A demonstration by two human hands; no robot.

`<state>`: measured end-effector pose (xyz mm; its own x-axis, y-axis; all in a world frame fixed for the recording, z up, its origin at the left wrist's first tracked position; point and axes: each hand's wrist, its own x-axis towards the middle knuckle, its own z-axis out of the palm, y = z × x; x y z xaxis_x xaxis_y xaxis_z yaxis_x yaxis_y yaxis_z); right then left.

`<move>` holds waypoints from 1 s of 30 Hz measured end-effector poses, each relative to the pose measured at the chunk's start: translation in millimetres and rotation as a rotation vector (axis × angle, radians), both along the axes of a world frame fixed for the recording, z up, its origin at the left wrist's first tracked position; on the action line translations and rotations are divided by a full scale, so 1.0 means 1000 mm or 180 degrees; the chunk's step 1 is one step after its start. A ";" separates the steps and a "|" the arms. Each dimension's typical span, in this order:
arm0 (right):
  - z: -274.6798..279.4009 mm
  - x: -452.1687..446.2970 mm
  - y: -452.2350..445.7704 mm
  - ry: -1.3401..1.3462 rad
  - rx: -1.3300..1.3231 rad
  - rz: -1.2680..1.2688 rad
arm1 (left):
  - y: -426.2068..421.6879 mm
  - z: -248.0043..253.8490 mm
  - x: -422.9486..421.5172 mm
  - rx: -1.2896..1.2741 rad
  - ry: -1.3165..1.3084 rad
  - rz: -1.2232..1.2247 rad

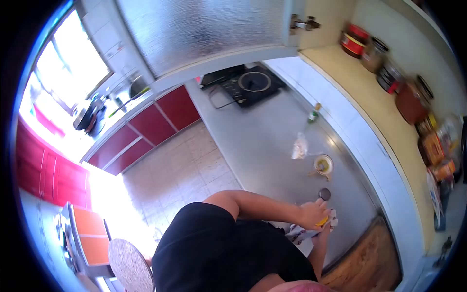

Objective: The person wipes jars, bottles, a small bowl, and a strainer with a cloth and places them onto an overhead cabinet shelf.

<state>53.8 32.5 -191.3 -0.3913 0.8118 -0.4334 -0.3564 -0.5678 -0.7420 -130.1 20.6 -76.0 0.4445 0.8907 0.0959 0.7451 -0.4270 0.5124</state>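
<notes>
My left hand [314,215] is closed over a white patterned cloth [297,234], beside a small yellow item [322,221] that I cannot make out. Just below it, my right hand [320,237] grips the same bundle from underneath, its fingers partly covered by the cloth. Whatever the cloth may wrap is hidden. Near my left fingertips a small dark round lid or disc [324,193] lies on the metal counter [272,151]. Farther up stand a light cup [323,166], a crumpled whitish bag [299,146] and a small green bottle [313,116].
A black cooktop [250,87] occupies the counter's far end. At the lower right lies a wooden board [367,260]. Jars [413,100] and packets line the shelf [357,80] on the right. A frosted cabinet door [204,34] hangs open above. A round stool [130,265] is at the lower left.
</notes>
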 end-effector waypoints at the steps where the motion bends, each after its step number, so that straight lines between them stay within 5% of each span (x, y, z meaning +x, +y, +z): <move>1: 0.003 0.002 0.004 -0.0104 -0.0055 0.0219 | -0.004 0.000 -0.006 0.0080 -0.0103 -0.0062; 6: 0.045 -0.015 0.013 -0.0532 -0.0394 0.1158 | -0.020 -0.002 -0.020 0.0461 -0.0342 -0.0348; 13: 0.020 -0.036 0.038 0.0229 -0.0334 0.1784 | -0.030 -0.003 -0.023 0.1023 -0.0558 -0.1667; 30: -0.010 -0.130 0.018 0.0666 -0.0706 0.1870 | -0.077 0.032 -0.090 0.1138 -0.1175 0.0156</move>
<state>-76.5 50.9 -201.8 -0.8359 0.3380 -0.4325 -0.0647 -0.8431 -0.5339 -220.5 -56.1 -43.6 0.2822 0.7924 0.5407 0.5657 -0.5927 0.5733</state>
